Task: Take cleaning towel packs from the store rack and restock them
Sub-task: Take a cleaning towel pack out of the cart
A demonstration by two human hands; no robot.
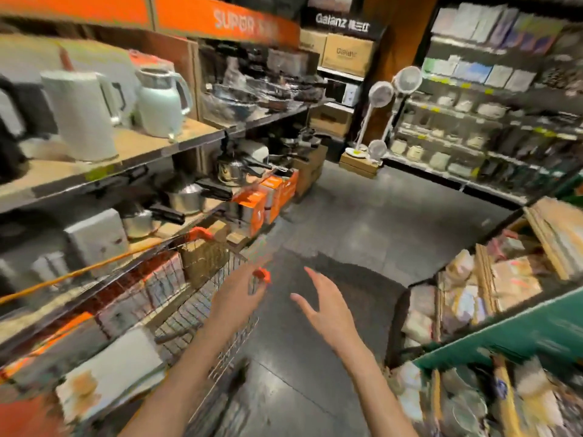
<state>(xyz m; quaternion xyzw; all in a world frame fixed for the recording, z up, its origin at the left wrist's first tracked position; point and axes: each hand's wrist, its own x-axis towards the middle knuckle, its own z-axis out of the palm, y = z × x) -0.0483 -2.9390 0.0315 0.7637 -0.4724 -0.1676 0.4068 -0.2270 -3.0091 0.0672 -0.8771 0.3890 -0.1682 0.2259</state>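
The cleaning towel packs (511,283) sat on the green-edged store rack (504,329) at the right, blurred; they looked soft, light and crinkly, best gripped across a pack's middle. The right hand (328,310) hung spread and empty. The left hand (235,298) reached toward the cart's corner (263,274); its grip unclear. Floor between lay open.

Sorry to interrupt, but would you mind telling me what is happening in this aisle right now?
A person stands in a store aisle with a wire shopping cart in front of them. Their left hand is at the cart's orange-capped handle, though blur hides whether it has a grip on it. The right hand is open in mid-air, holding nothing. Kettles and pots fill the shelves on the left, packaged goods the rack on the right. No towel pack is in hand yet.
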